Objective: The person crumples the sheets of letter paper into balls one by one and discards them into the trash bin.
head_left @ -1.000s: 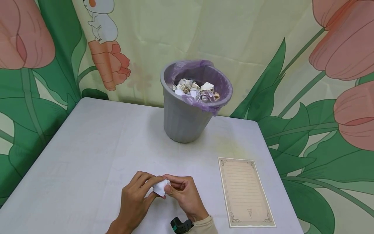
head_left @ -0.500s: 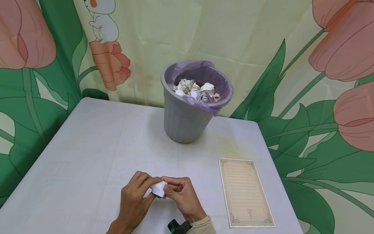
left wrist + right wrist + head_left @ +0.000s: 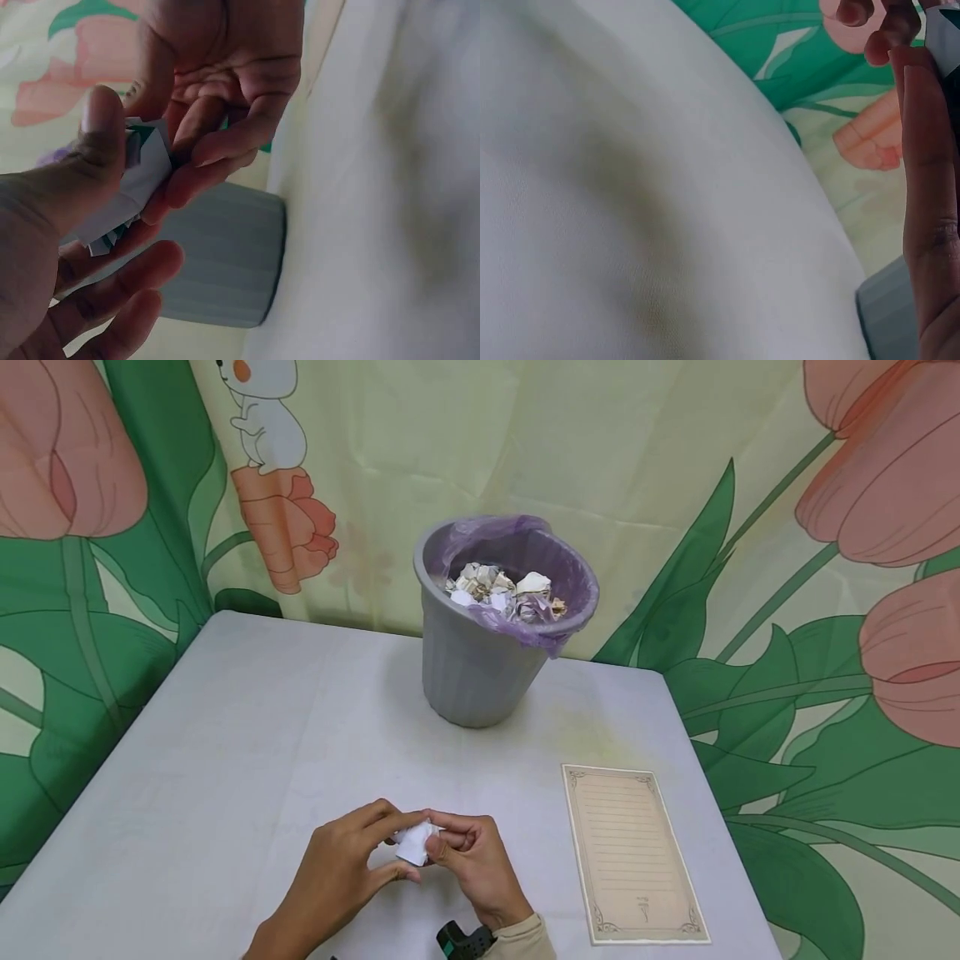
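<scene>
Low over the table, my right hand (image 3: 480, 864) pinches a small wad of folded, crumpled white paper (image 3: 414, 845) between thumb and fingers. Dark green print shows along the folds of this paper (image 3: 146, 176) in the left wrist view. My left hand (image 3: 341, 868) is around the wad's left side, index finger at its top and thumb standing apart below it. Its other fingers (image 3: 127, 274) are spread loosely in the left wrist view. Only a corner of the wad (image 3: 943, 37) shows in the right wrist view, beyond the right fingers (image 3: 930, 172).
Behind the hands stands a grey bin (image 3: 480, 668) with a purple liner (image 3: 573, 577), partly filled with crumpled paper (image 3: 495, 589). A lined beige sheet with an ornate border (image 3: 630, 852) lies to the right on the white-covered table (image 3: 225, 760). A printed curtain (image 3: 600, 443) hangs behind.
The left thumb has moved down off the paper wad and the left hand has opened wider. The right hand keeps its pinch, and the wad has turned slightly.
</scene>
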`<state>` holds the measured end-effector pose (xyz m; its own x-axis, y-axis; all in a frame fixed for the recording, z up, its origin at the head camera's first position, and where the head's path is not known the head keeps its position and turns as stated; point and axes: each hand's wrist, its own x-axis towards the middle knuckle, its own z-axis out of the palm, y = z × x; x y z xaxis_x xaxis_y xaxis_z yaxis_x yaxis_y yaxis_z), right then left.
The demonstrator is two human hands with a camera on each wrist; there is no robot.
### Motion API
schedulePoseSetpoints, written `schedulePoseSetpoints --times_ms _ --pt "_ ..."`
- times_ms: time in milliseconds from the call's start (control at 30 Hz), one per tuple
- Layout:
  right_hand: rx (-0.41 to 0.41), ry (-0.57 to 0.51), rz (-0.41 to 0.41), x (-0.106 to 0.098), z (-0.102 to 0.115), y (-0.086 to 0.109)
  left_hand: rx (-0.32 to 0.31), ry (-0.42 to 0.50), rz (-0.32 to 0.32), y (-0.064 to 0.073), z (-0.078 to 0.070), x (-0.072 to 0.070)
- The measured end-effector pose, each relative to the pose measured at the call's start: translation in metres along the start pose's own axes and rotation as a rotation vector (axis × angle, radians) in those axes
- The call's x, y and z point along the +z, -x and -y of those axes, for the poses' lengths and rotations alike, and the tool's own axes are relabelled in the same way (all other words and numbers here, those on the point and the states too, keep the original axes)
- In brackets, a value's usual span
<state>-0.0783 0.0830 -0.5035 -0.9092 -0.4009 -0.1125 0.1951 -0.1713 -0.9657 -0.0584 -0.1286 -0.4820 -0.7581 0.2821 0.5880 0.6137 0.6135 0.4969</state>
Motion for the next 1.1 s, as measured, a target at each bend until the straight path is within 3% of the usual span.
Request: schedulePoseSetpoints --times_ms 100,567,767,967,1100 --pt "-0.005 0.008 0.018 0.001 0.000 -0.001 -0.009 -0.013 -0.004 0.000 0.001 0.001" --pt "-0.058 0.105 0.025 0.007 0.010 -0.003 -0.085 -0.039 -0.138 0.003 -0.002 0.014" --pt "-0.150 0.146 0.041 0.013 0.013 0.000 -0.113 0.008 -0.203 0.005 -0.005 0.019" --pt "-0.148 0.208 0.044 0.015 0.017 0.002 -0.126 0.095 -0.241 0.002 -0.005 0.023" --pt "-0.183 0.195 0.063 0.012 0.018 0.001 -0.112 0.161 -0.252 0.000 -0.005 0.024"
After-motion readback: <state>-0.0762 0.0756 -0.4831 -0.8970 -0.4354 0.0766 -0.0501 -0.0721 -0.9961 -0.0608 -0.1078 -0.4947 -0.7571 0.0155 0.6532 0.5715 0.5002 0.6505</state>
